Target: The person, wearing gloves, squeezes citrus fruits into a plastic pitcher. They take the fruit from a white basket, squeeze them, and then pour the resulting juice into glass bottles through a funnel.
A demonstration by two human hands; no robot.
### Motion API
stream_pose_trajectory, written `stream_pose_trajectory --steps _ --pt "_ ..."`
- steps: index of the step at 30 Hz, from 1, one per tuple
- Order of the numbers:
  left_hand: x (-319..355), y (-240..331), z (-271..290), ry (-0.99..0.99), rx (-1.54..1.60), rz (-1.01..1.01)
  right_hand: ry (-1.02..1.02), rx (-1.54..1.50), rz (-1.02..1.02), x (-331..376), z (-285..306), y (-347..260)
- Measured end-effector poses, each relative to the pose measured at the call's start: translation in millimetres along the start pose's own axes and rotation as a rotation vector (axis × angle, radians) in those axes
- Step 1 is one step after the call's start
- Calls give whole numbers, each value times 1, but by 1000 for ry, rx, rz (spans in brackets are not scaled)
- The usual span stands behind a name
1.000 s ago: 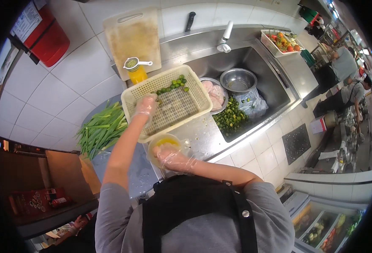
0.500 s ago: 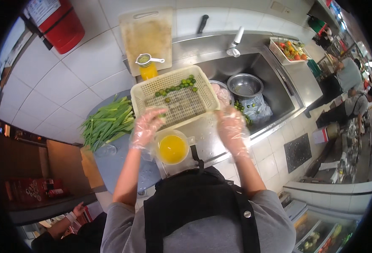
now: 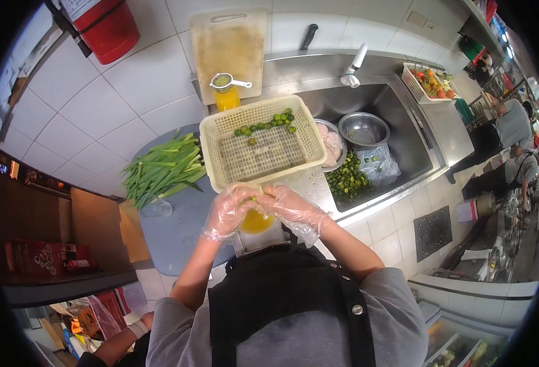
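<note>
In clear plastic gloves, my left hand (image 3: 228, 209) and my right hand (image 3: 294, 213) meet with fingers pinched together. A sliver of a small green citrus fruit (image 3: 255, 199) shows between their fingertips; the rest is covered. Just beneath is a clear container of yellow juice (image 3: 257, 222), partly hidden by the gloves. Beyond my hands, a cream perforated plastic basket (image 3: 316, 160) holds several whole green citrus fruits (image 3: 263, 126). Many squeezed green halves (image 3: 346, 181) lie heaped in the near left part of the sink.
Spring onions (image 3: 162, 168) lie on a blue-grey round surface (image 3: 181, 238) at left. A strainer (image 3: 222, 81) tops a jar of yellow juice (image 3: 227, 100). A steel bowl (image 3: 364, 129) and a plastic bag (image 3: 379, 168) sit in the sink, beside a bowl of pale raw meat (image 3: 330, 144).
My right hand has moved left from the sink's edge to meet my left hand over the juice container. My left hand came down slightly toward it, and the view shifted a little.
</note>
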State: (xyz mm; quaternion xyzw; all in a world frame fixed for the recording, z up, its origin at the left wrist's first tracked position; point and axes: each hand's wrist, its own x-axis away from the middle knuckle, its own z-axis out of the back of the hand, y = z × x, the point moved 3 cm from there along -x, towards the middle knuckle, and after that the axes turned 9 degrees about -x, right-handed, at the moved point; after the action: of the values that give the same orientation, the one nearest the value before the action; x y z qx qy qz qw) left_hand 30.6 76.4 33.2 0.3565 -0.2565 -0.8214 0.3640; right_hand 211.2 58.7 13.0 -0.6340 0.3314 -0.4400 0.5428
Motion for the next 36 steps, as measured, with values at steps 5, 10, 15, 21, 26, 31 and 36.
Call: stream_pose_trajectory --steps 5,10,15,21,26,31,36 --pt "24 -1 -13 20 4 108 58 547 229 -3 -19 32" --pt "45 -16 -34 38 -120 308 163 437 191 -12 -38 64" --pt "38 -14 -31 177 -137 191 85 639 497 -15 -33 43" --pt "28 -17 -22 133 -114 158 108 609 463 -20 -29 15" --pt "37 -26 -32 134 -54 196 112 829 478 -12 -28 22" --pt "40 -26 -32 146 -69 167 196 1054 556 -9 -32 35" --pt "24 -14 -16 126 -41 268 -164 619 250 -5 -21 28"
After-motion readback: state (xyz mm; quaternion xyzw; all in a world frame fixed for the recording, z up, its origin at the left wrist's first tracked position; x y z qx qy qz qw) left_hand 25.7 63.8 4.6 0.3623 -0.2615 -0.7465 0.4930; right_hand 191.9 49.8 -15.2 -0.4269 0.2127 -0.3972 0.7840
